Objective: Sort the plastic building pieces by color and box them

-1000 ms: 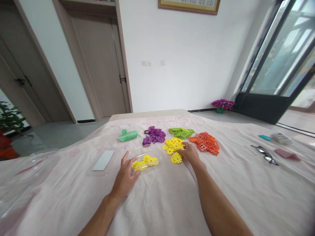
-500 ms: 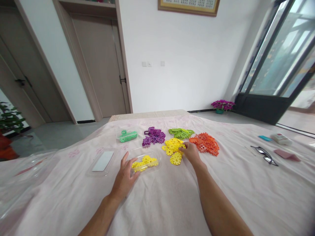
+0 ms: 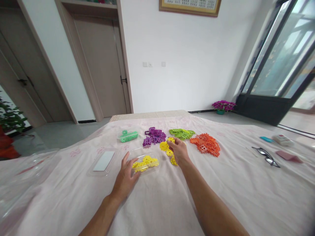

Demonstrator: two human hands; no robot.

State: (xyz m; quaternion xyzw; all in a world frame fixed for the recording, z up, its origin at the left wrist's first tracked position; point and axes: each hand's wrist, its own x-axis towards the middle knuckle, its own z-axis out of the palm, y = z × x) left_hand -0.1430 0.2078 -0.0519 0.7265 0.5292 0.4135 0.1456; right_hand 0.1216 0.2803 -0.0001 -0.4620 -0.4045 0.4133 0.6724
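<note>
My left hand (image 3: 128, 172) grips the left end of a clear plastic box (image 3: 155, 167), thumb on the near side and fingers over the far side. Inside the box lie several yellow snowflake-shaped building discs (image 3: 146, 160). Above the yellow pile on the cloth, my right hand (image 3: 180, 151) pinches a yellow snowflake disc (image 3: 163, 146) between thumb and fingers. More yellow discs (image 3: 169, 152) lie beneath and beside that hand, which hides part of the pile.
Behind are a purple pile (image 3: 155, 136), a light green pile (image 3: 182, 133) and a box of green pieces (image 3: 129, 136). Orange pieces (image 3: 206, 145) lie to the right, with glasses (image 3: 267, 156) farther out. A clear lid (image 3: 103, 161) rests left of my left hand.
My right hand has moved left from the right side of the yellow pile, carrying a yellow disc toward the box. My left hand stays on the box.
</note>
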